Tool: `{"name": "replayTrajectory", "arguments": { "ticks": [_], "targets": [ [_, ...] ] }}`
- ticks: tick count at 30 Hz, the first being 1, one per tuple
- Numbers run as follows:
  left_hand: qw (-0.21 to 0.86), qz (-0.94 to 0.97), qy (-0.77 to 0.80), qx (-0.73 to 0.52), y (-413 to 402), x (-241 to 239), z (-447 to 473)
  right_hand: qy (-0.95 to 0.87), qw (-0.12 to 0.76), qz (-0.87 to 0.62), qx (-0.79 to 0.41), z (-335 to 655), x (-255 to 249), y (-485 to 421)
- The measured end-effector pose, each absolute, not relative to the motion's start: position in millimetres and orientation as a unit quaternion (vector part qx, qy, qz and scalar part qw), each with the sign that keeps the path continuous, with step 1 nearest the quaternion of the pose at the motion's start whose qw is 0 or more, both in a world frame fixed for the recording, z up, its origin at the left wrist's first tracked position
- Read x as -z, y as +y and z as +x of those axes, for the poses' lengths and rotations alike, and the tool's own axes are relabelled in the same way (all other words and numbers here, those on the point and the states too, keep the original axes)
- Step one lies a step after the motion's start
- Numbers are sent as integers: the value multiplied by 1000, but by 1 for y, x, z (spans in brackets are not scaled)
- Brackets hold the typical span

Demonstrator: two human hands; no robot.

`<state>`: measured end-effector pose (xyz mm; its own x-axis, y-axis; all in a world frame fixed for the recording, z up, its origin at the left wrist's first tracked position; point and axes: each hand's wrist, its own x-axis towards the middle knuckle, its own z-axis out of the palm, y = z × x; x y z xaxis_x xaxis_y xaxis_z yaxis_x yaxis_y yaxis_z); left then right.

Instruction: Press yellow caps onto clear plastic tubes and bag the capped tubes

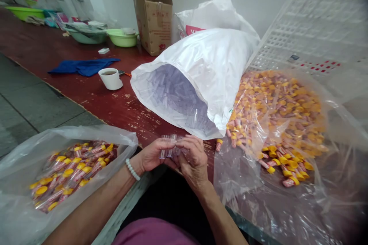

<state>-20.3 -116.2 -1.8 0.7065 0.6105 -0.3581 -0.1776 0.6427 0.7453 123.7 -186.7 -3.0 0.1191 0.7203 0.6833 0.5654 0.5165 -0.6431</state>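
Several clear plastic tubes (164,154) lie side by side between my two hands, over the table's front edge. My left hand (153,155), with a pale bead bracelet at the wrist, grips them with the thumb on top. The fingers of my right hand (194,160) close around their right end and hide part of them. Just beyond, a white sack (212,65) lies on its side, its mouth facing me, full of more clear tubes (169,92).
A plastic bag (120,138) of yellow-capped filled tubes (67,172) is at left. At right, yellow-capped pieces (284,160) spread over plastic sheeting below a white basket (304,26). A cup of dark liquid (111,80), blue cloth (84,67), cardboard box (158,23) and basins (122,39) stand farther back.
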Motion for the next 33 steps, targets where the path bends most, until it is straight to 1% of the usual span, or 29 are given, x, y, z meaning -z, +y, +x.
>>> {"name": "replayTrajectory", "arguments": {
  "ticks": [2, 4, 7, 9, 11, 13, 16, 19, 21, 25, 26, 30, 31, 33],
  "targets": [
    [901, 284, 259, -204, -117, 6, -24, -693, 544, -462, -102, 124, 2, -190],
    [923, 238, 227, -200, -119, 11, -25, -714, 520, -442, -156, 125, 2, -192],
    [921, 211, 213, -250, -120, 14, -25, -705, 491, -463, -219, 128, 2, -182],
    [904, 227, 230, -279, -119, 13, -26, -697, 439, -538, -178, 131, 1, -162],
    [885, 254, 250, -300, -116, 11, -29, -697, 356, -617, -85, 136, -1, -133],
    [879, 261, 241, -317, -112, 8, -35, -698, 290, -654, -19, 140, -3, -104],
    [893, 240, 198, -324, -106, 6, -45, -709, 255, -658, -2, 143, -1, -75],
    [889, 238, 203, -335, -104, 4, -51, -715, 235, -659, -4, 141, 3, -67],
    [872, 251, 229, -353, -104, 4, -50, -708, 240, -664, -7, 138, 4, -70],
    [815, 293, 277, -416, -105, 6, -43, -684, 280, -673, -30, 133, 3, -90],
    [799, 310, 284, -430, -106, 7, -40, -676, 304, -668, -62, 132, 4, -98],
    [725, 419, 297, -458, -107, 17, -24, -616, 453, -587, -267, 125, 10, -131],
    [702, 454, 300, -459, -107, 20, -19, -608, 473, -570, -286, 123, 13, -139],
    [644, 521, 317, -463, -107, 25, -10, -622, 473, -567, -260, 119, 17, -151]
  ]
}}
